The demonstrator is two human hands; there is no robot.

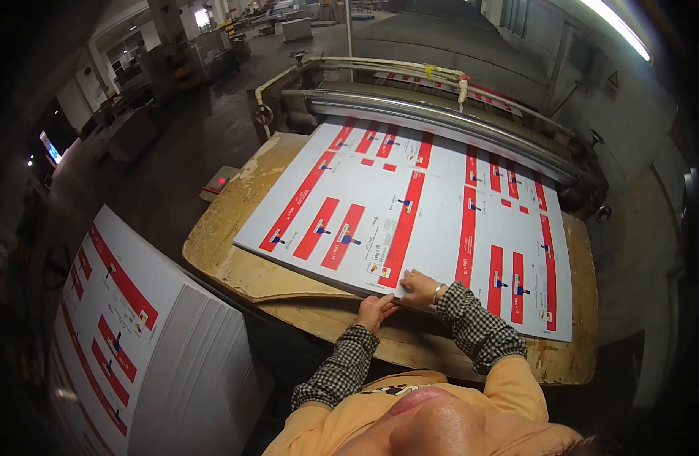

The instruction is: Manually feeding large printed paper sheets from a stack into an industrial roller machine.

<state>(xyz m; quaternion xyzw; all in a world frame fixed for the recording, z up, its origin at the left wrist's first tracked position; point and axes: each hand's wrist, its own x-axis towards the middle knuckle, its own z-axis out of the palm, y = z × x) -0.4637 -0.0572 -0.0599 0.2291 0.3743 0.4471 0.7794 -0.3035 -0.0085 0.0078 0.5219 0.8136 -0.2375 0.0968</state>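
A large white printed sheet point(433, 205) with red bars and small blue figures lies on a worn wooden table point(213, 220), its far edge reaching the metal roller point(441, 125). At the sheet's near edge, my left hand point(374, 312) is closed with its fingertips pinching the border. Just to the right, my right hand point(419, 289) is curled over the same edge, its fingers pressed together on the corner of the print. The two hands almost touch. The undersides of the fingers and how many sheets lie between them are hidden.
A tall stack of printed sheets point(129, 334) stands at the lower left beside the table. Pipes point(387, 62) and a hand wheel point(264, 115) frame the roller machine. More printed sheet point(456, 87) shows behind the roller. A wall with a light tube point(615, 26) is at the right.
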